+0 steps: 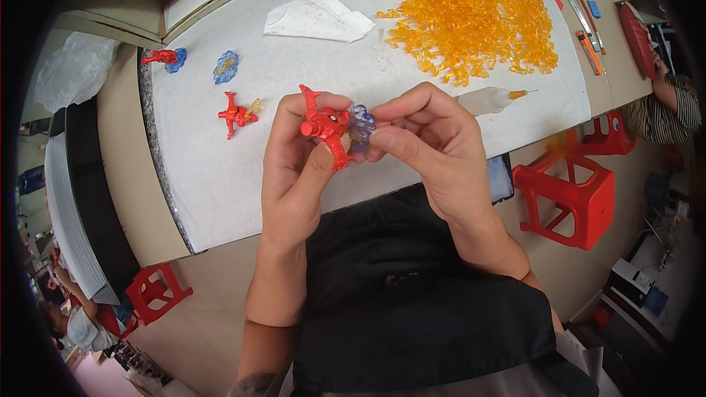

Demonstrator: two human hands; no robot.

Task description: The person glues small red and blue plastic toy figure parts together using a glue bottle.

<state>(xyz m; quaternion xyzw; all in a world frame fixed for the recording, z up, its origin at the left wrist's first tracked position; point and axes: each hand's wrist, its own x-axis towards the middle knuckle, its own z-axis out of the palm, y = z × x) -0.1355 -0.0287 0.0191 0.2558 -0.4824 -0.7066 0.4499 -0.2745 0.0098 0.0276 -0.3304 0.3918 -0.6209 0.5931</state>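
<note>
Between thumb and fingers, my left hand (294,165) grips a red toy figure (326,126) with its limbs spread. My right hand (434,143) pinches a translucent blue plastic piece (360,129), which touches the figure's right side. Whether the two parts are joined is hidden by my fingers. Left of my hands, another red figure (237,115) with a clear yellow part lies on the white sheet (198,191). Farther back lie a loose blue piece (226,67) and a red figure (159,56) beside a blue base (176,61).
A big heap of orange translucent pieces (478,15) covers the back right. Nearer lies a needle-tipped bottle (489,101). Crumpled white tissue (318,16) is at the back. An orange cutter (589,53) lies far right. Red stools (570,198) stand beside the table; other people sit at both sides.
</note>
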